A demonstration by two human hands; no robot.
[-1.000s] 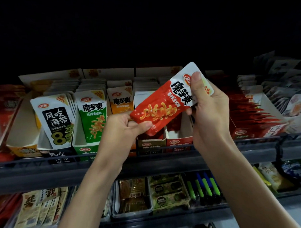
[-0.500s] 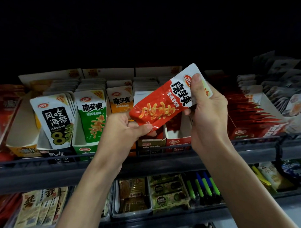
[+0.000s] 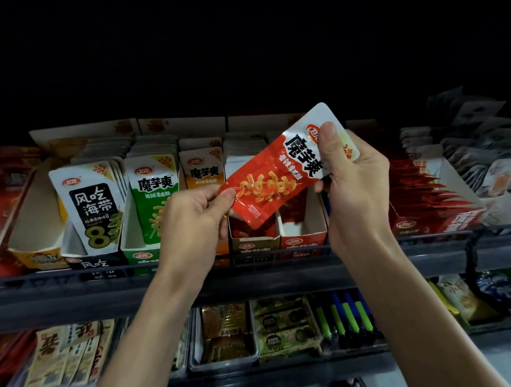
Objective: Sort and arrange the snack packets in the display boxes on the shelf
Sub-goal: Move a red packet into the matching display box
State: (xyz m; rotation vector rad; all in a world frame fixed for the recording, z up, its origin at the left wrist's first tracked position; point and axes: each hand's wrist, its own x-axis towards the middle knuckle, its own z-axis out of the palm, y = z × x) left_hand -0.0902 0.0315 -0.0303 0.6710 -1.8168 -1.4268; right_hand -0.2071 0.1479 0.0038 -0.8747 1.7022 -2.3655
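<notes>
I've got the red snack packet [image 3: 273, 179] up in front of the upper shelf [image 3: 71, 276], held in the air between both hands. It sits tilted, white top end high to the right and red bottom end low to the left. My left hand [image 3: 195, 220] pinches the lower left corner between thumb and forefinger. My right hand [image 3: 355, 191] grips the white top end, with the thumb laid across the front and the fingers curled behind.

The packet is glossy and flat. Bold black characters run across the middle, with a small red oval logo above them. A yellow badge shows partly beside my thumb. The red body carries a picture of curly orange-yellow strips, with a patch of small white print near the bottom edge.

It hangs just above the brown-fronted display box [image 3: 252, 245], with the red display box [image 3: 303, 238] just to the right of that. To the left, a green packet [image 3: 153, 189], an orange packet [image 3: 201, 168] and a black-label packet [image 3: 88, 205] stand upright in their own boxes.
</notes>
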